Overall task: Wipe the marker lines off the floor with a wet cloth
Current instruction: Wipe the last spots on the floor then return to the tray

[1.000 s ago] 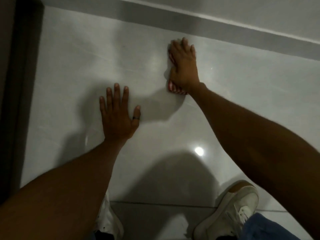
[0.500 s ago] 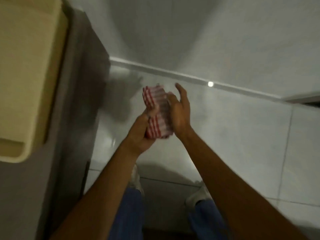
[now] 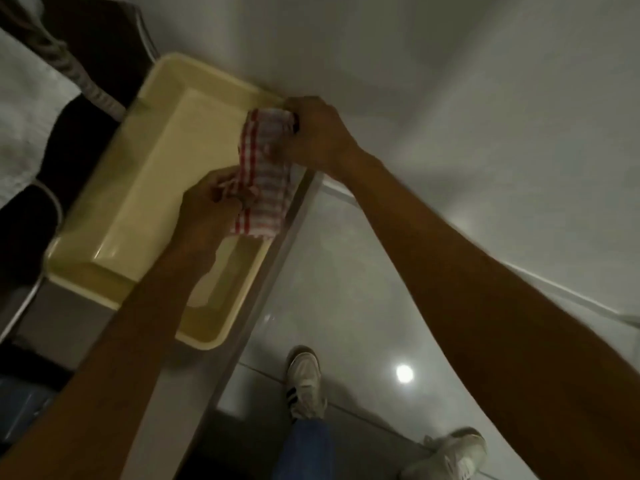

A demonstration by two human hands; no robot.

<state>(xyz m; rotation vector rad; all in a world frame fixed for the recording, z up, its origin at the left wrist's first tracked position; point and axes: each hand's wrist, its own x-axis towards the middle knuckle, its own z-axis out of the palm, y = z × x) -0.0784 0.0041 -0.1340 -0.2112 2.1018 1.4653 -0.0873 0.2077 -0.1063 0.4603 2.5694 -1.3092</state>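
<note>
Both hands grip the cloth (image 3: 264, 174): the left hand (image 3: 207, 209) pinches its near end, and the right hand (image 3: 317, 133) is closed around its far end. The red-and-white checked fabric is bunched lengthwise, its long axis running away from the person. It is held above the right edge of a smooth, pale yellow rectangular basin (image 3: 138, 188) with rounded corners.
</note>
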